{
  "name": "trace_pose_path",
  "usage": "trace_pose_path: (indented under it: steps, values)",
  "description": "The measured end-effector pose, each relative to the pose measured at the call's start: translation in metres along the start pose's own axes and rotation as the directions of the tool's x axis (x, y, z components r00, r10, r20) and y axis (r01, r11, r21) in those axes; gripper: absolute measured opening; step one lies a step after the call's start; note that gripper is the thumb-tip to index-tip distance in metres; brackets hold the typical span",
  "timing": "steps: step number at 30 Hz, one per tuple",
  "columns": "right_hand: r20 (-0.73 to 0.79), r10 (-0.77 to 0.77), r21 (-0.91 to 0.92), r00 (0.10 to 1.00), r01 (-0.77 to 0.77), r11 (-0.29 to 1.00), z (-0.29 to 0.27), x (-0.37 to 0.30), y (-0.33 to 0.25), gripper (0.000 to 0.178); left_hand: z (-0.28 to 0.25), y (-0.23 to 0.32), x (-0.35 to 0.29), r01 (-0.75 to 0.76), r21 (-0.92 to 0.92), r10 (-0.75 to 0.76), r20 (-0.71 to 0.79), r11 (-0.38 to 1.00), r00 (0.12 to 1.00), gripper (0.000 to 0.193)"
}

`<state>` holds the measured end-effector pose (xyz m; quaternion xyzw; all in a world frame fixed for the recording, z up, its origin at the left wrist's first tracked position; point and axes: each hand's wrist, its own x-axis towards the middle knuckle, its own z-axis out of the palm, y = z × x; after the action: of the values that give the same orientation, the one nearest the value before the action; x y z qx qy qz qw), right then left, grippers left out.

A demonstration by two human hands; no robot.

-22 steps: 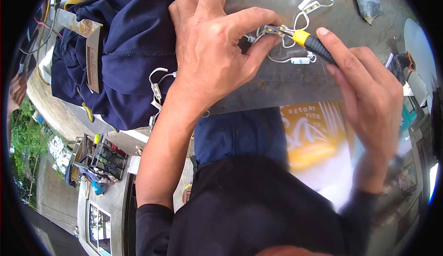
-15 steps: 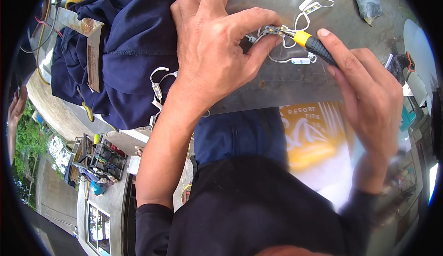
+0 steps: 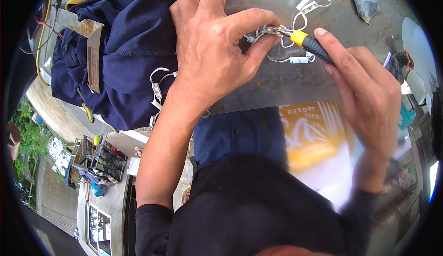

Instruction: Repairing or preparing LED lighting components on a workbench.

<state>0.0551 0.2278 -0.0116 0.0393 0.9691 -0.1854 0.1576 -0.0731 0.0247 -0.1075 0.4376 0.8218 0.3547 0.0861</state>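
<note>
My left hand [image 3: 217,48] pinches a small LED module [image 3: 273,29] between thumb and forefinger, above the grey metal tabletop. My right hand [image 3: 362,80] grips a screwdriver-like tool [image 3: 314,47] with a black and yellow handle, forefinger stretched along it. The tool's thin metal shaft points left and meets the pinched module; its very tip is hard to make out. White wires join that module to more LED modules [image 3: 310,8] lying beyond it. A white tag-like piece [image 3: 298,60] hangs on the wire nearer me.
Dark blue cloth [image 3: 134,48] is heaped at the left, with a wooden strip [image 3: 94,60] on it. More of the LED string [image 3: 157,90] lies beside my left forearm. A grey cylindrical piece [image 3: 364,1] sits at the far right. The metal table's front edge [image 3: 258,104] runs before my lap.
My right hand and the tool have shifted very slightly left. The left hand keeps its pinch on the module. At the far left edge, another person's hand has moved lower.
</note>
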Motion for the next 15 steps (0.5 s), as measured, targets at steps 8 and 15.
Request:
trace_pose_path:
  steps: [8,15]
  values:
    - [-0.001,0.000,-0.021,1.000,0.000,1.000,0.0002,-0.0001,-0.0009,0.055,-0.0035,0.0037,0.0023,0.088,-0.083,-0.086,0.025,0.993,0.996,0.032]
    - [-0.056,-0.049,-0.056,0.997,0.046,0.997,0.0029,-0.0002,-0.0017,0.057,-0.0020,-0.0007,-0.0012,0.052,-0.024,-0.051,0.035,0.998,0.998,0.033]
